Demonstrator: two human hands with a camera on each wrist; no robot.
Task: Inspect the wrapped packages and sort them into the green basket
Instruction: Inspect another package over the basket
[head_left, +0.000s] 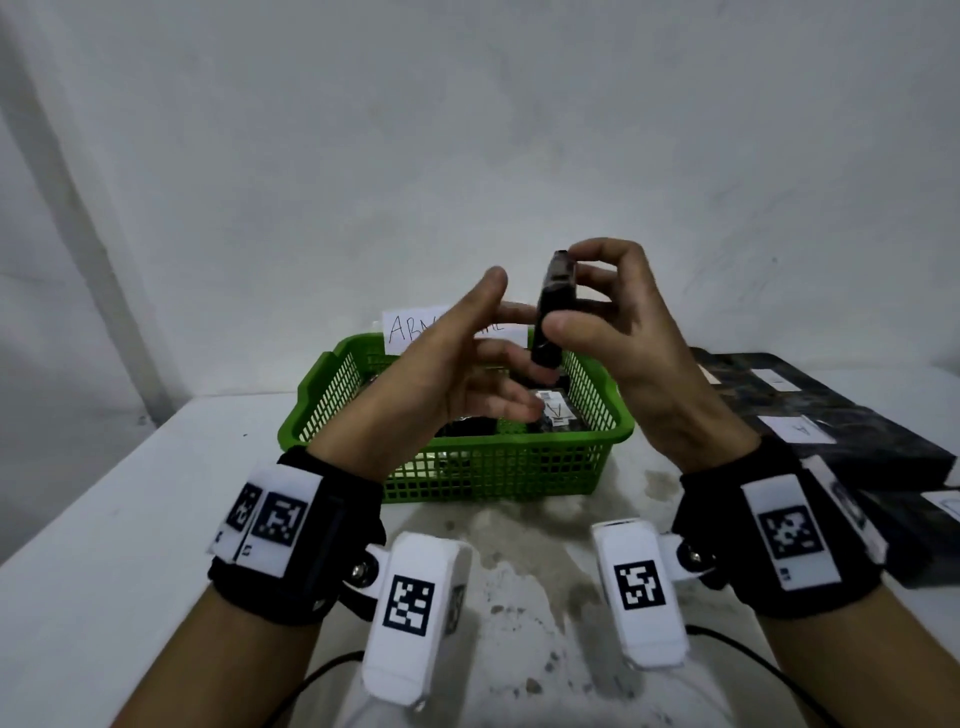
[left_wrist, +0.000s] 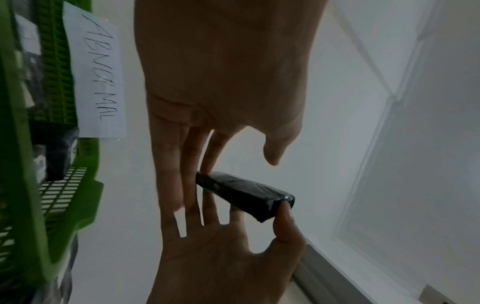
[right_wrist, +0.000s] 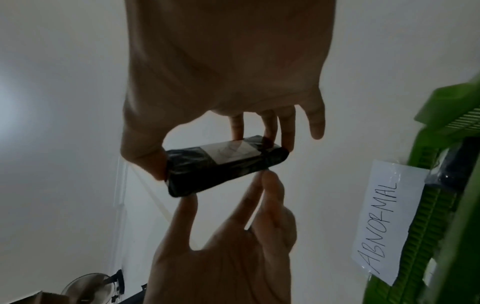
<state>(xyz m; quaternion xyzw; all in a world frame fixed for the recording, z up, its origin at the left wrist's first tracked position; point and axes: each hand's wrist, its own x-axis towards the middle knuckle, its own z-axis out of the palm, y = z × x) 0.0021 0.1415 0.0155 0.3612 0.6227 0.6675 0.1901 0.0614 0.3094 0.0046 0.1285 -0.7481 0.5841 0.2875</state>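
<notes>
A small black wrapped package stands on end in the air above the green basket. My right hand grips it, thumb on one end and fingers on the other. In the right wrist view the package shows a white label on one face. My left hand reaches in with straight fingers, and its fingertips touch the package's edge. From the left wrist, the package lies between both hands. The basket holds several dark wrapped packages, one labelled.
A paper sign reading ABNORMAL stands at the basket's far rim. Larger black wrapped packages with white labels lie on the table to the right. The white table meets a wall behind the basket. Cables trail near its front edge.
</notes>
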